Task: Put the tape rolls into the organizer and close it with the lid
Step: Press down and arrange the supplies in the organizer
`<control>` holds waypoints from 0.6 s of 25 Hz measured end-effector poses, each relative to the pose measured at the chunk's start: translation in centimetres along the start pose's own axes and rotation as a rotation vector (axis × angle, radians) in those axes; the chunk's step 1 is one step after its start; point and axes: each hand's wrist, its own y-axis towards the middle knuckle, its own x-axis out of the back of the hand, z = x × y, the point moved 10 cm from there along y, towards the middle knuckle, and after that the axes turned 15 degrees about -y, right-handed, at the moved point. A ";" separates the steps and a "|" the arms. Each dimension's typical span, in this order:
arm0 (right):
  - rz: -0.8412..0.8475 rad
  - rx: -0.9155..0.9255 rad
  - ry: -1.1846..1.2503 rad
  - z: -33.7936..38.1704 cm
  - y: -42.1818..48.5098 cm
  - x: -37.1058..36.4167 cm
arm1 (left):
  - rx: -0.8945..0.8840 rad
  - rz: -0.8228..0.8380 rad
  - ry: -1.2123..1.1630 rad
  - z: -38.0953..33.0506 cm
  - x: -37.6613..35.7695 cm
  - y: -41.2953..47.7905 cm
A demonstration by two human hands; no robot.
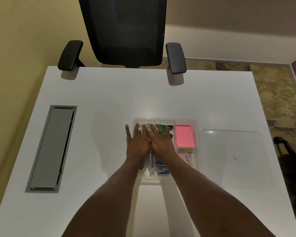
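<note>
A clear plastic organizer (186, 121) sits on the white desk (109, 100), divided into compartments. Both my hands lie flat over its left part, fingers spread. My left hand (137, 144) covers the leftmost compartment; my right hand (161, 142) lies beside it. Clear tape rolls (148, 127) show dimly under my fingertips in the far left compartment, mostly hidden. The clear lid (232, 151) lies flat on the desk right of the organizer.
Pink sticky notes (184, 136), coloured paper clips (186, 156), green clips (163, 128) and a blue staples box (161, 168) fill other compartments. A grey cable hatch (51, 149) is set in the desk at left. A black office chair (126, 31) stands beyond the far edge.
</note>
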 end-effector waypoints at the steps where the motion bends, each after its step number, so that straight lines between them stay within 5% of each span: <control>1: 0.001 0.003 -0.003 0.0 0.0 0.0 | 0.006 0.009 0.002 0.1 -0.1 -0.1; 15: 0.021 -0.053 -0.042 -0.6 -0.6 0.6 | -0.006 -0.044 -0.037 0.2 0.7 0.1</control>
